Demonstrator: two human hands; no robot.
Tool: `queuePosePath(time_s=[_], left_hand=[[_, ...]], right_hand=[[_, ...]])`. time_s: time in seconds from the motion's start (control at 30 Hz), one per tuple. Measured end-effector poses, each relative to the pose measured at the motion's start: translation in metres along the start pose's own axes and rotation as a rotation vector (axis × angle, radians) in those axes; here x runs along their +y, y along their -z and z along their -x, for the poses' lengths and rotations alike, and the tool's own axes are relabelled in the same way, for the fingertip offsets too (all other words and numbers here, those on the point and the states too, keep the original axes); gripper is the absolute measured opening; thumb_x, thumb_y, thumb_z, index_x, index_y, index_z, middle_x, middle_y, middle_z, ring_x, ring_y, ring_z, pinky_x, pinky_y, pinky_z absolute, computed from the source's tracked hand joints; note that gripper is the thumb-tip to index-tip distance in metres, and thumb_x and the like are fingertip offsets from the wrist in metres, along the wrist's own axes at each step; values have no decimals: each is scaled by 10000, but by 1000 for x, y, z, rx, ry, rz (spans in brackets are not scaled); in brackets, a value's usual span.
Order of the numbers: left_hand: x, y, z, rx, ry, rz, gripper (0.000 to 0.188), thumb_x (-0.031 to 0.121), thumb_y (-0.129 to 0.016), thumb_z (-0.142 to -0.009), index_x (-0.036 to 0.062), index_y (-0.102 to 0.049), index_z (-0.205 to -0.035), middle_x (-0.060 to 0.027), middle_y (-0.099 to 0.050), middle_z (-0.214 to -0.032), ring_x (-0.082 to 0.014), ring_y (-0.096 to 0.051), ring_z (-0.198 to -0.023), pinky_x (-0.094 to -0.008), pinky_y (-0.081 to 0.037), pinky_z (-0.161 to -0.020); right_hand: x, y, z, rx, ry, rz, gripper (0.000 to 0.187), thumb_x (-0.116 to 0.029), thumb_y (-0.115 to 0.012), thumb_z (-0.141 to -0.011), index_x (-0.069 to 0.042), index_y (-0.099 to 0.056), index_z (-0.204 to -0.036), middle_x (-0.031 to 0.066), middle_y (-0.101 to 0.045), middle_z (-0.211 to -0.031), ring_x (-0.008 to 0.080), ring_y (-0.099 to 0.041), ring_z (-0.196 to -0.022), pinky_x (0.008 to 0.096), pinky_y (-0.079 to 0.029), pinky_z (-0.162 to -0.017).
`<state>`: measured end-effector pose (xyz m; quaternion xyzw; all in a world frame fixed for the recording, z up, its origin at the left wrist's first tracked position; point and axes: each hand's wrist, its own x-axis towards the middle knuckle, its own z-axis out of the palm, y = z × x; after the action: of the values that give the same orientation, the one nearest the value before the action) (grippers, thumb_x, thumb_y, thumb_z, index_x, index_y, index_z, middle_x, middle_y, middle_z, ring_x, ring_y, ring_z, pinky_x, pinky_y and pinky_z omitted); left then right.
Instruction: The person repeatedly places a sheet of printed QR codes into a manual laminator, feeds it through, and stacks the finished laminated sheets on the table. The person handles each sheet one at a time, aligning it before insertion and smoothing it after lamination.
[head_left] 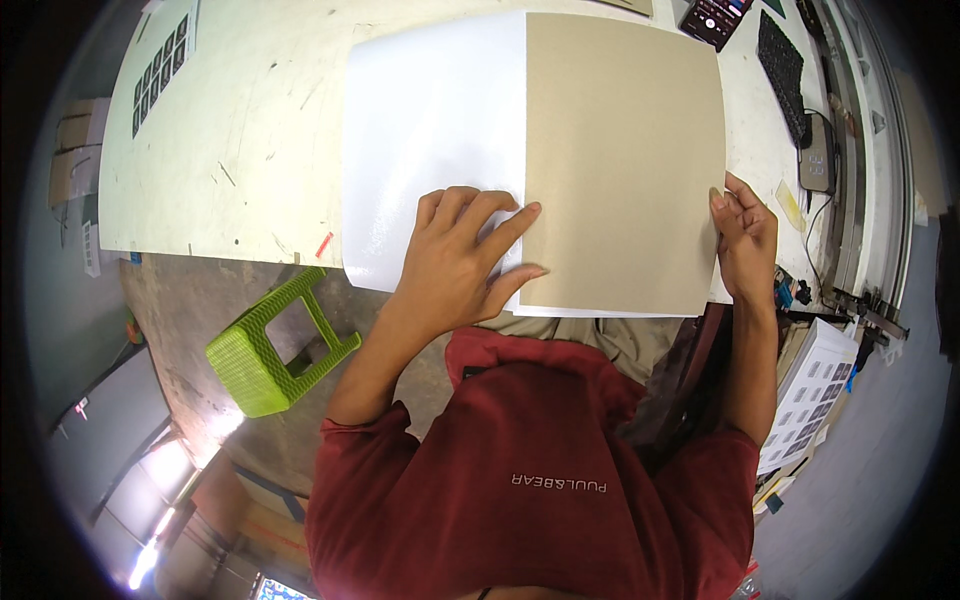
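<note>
A tan sheet of cardboard (625,150) lies over the right part of a glossy white sheet (430,125) on the table, near its front edge. White also shows under the cardboard's near edge. My left hand (462,250) rests with fingers spread across the line where the board's left edge meets the white sheet. Its index fingertip and thumb touch the board. At the board's right edge, my right hand (745,240) is closed, with the thumb at the edge and the other fingers curled beside and partly beneath it. Those lower fingertips are hidden.
The white table (250,140) carries a printed sheet (165,70), a small red strip (324,244), a phone (716,20), a black keyboard (782,75) and a digital clock (816,155). A green stool (255,350) lies tipped on the floor. Printed sheets (812,390) are stacked at right.
</note>
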<state>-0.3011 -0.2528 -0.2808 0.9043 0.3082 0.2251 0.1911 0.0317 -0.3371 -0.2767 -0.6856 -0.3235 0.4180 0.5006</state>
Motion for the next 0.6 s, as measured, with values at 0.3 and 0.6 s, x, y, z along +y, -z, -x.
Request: queuePosePath(time_s=[0.3,0.6], left_hand=[[8,3,-3,-71,40,-59,513,396,-759,-809,104,-671,-1222,-34,-583,-1152,-262,-523,-1026,-453,-381,-916],[22,15,-1,-86,83,-104,639,419,-797,-756,94,-646,-1285,-147,-546,-1274,-337,-495,-1131,-498,-365,-962]], right_hand=[[-25,-11,10,169,54,748,384,-57,-714,-892,51,-624,-1250,130,-721,-973,165,-671,-790,270,-539,-715],[-19,-65,32,-206,759,1024,401,-140,-727,-880,19,-629,-1235,213,-630,-1263,383,-582,-1228,471,-496,-1025]])
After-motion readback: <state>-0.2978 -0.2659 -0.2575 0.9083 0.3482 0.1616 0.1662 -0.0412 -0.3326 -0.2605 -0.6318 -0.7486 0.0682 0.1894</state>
